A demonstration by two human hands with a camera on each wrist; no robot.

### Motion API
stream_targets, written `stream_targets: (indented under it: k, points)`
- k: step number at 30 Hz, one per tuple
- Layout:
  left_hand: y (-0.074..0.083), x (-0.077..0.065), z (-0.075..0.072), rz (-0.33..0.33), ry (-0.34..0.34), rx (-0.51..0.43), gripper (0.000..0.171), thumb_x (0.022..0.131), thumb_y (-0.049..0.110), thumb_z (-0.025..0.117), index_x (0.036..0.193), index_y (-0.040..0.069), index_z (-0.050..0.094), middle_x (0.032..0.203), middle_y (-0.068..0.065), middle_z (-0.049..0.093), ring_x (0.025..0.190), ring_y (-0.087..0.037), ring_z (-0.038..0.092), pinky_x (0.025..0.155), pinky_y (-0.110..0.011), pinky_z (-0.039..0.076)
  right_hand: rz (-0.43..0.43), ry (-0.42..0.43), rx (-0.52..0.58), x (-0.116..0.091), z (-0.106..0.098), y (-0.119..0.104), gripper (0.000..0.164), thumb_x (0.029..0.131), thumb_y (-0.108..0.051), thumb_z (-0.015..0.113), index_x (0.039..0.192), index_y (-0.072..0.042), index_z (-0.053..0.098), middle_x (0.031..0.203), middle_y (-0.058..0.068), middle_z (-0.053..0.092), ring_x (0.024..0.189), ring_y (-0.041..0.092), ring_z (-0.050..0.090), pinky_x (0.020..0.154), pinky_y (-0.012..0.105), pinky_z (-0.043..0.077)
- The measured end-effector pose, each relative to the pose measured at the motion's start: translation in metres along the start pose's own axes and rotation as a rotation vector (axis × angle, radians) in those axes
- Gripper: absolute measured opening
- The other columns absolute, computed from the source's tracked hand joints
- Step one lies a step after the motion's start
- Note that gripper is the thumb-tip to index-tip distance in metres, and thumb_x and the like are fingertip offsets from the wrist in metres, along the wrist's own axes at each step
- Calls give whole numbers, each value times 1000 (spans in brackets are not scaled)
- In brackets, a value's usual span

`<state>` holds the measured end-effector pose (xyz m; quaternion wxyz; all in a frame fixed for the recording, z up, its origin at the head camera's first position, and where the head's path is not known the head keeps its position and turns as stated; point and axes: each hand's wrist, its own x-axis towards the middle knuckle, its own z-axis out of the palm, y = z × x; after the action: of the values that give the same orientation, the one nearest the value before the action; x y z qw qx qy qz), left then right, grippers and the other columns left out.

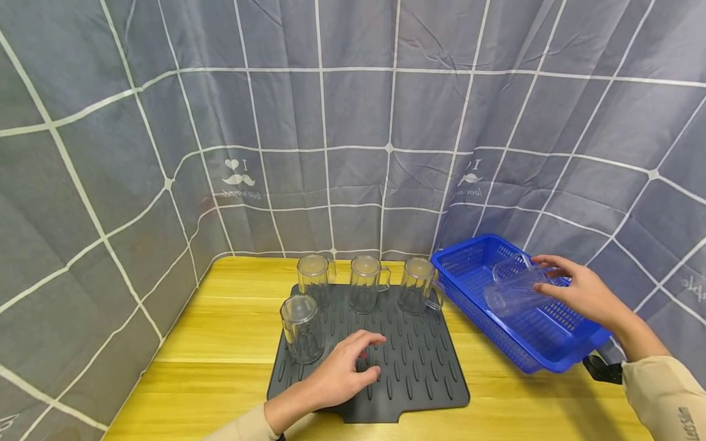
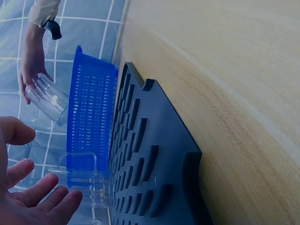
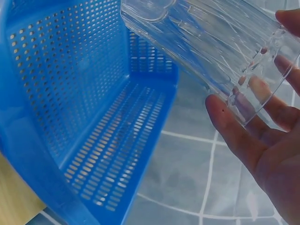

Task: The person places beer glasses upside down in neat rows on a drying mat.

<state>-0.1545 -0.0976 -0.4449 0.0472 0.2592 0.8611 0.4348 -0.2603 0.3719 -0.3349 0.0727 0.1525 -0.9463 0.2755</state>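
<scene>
My right hand (image 1: 579, 291) grips a clear glass mug (image 1: 515, 294) by its base end and holds it tilted above the blue plastic basket (image 1: 491, 321). In the right wrist view, thumb and fingers wrap the base end of this mug (image 3: 211, 47). Over the dark grey ribbed mat (image 1: 408, 367) hovers my left hand (image 1: 344, 370), fingers loosely bent and nothing in them. Several similar glass mugs stand on the mat, apparently upside down: a front-left one (image 1: 303, 331), and a back row of a left (image 1: 314, 282), a middle (image 1: 364, 285) and a right mug (image 1: 415, 286).
The mat lies on a yellow wood-grain table (image 1: 209, 343). A grey curtain with white grid lines (image 1: 358, 122) hangs behind the table and along both sides. The basket stands at the right, close to the mat's right back corner.
</scene>
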Motion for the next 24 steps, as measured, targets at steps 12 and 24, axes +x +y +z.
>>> stream_targets:
  k: [12, 24]
  points:
    - [-1, 0, 0, 0, -2, -7, 44, 99, 31, 62, 141, 32, 51, 135, 8, 55, 108, -13, 57, 88, -39, 53, -35, 53, 66, -5, 0, -14, 53, 93, -26, 74, 142, -17, 55, 131, -6, 59, 107, -14, 45, 78, 13, 43]
    - [-2, -1, -1, 5, 1, -29, 45, 99, 29, 62, 142, 31, 51, 137, 7, 55, 119, -15, 57, 96, -41, 52, -140, 52, 313, -10, 21, -28, 49, 96, -8, 68, 143, -8, 53, 126, -24, 58, 108, -10, 57, 78, 16, 54]
